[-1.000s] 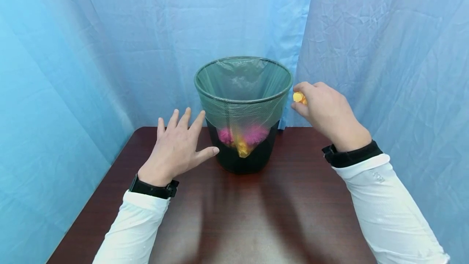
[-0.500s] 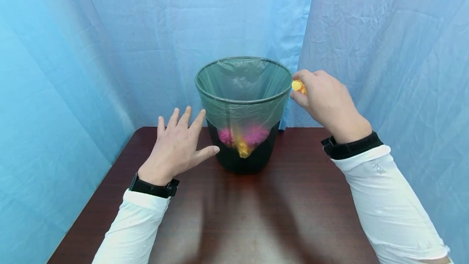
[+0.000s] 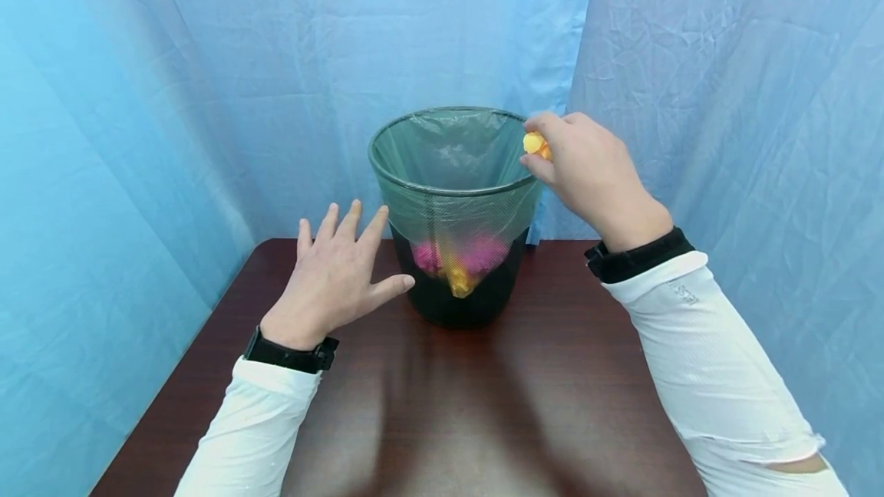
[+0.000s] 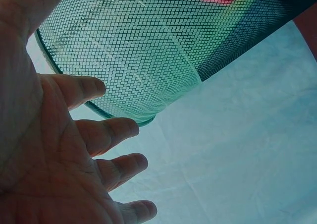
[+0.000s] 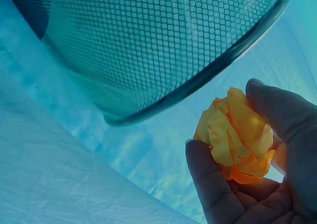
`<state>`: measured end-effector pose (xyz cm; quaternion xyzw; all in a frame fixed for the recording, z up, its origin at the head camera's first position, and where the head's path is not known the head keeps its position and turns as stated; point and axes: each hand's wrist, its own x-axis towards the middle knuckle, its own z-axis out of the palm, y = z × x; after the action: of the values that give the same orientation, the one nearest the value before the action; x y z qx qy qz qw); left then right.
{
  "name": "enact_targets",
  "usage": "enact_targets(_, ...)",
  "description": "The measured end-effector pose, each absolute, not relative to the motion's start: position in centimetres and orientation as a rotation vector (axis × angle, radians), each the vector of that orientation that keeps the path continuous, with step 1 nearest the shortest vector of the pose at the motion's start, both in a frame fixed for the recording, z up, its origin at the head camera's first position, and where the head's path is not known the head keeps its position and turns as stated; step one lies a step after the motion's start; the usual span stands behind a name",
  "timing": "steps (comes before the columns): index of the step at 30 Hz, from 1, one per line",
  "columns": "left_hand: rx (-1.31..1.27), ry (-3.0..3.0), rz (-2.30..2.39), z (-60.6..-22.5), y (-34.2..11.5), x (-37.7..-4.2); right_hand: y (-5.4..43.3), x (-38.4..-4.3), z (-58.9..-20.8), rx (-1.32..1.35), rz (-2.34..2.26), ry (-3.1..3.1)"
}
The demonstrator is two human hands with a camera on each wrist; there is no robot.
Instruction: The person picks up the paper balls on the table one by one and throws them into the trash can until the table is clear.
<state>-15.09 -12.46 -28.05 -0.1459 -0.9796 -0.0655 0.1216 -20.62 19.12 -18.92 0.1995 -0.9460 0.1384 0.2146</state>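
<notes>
My right hand (image 3: 597, 175) pinches a crumpled ball of yellow-orange paper (image 5: 237, 135) between thumb and fingers, beside the right part of the bin's rim. The mesh wastebasket (image 3: 459, 313) is black, with a thin greenish plastic bag (image 3: 456, 152) lining it and folded over the rim. Through the mesh, pink (image 3: 483, 253) and yellow (image 3: 459, 279) crumpled pieces show low inside. To the bin's left, my left hand (image 3: 331, 282) is held with fingers spread and holds nothing. In the left wrist view its fingers (image 4: 111, 135) reach toward the mesh side; whether they touch it I cannot tell.
The bin stands toward the back of a dark reddish-brown table (image 3: 552, 405). Light blue cloth (image 3: 276, 60) hangs behind the table and along both sides. Black bands (image 3: 638, 255) circle both wrists below white sleeves.
My right hand has risen with the paper ball, then shifted left to the bin's rim. The left hand and the bin have stayed in place.
</notes>
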Motion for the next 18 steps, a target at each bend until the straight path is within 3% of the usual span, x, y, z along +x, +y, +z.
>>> enact_targets(18,-0.419,-2.867,-0.183,-28.3,-12.3,-15.1,18.0,-22.2,-19.6,0.549,0.369,-2.668)
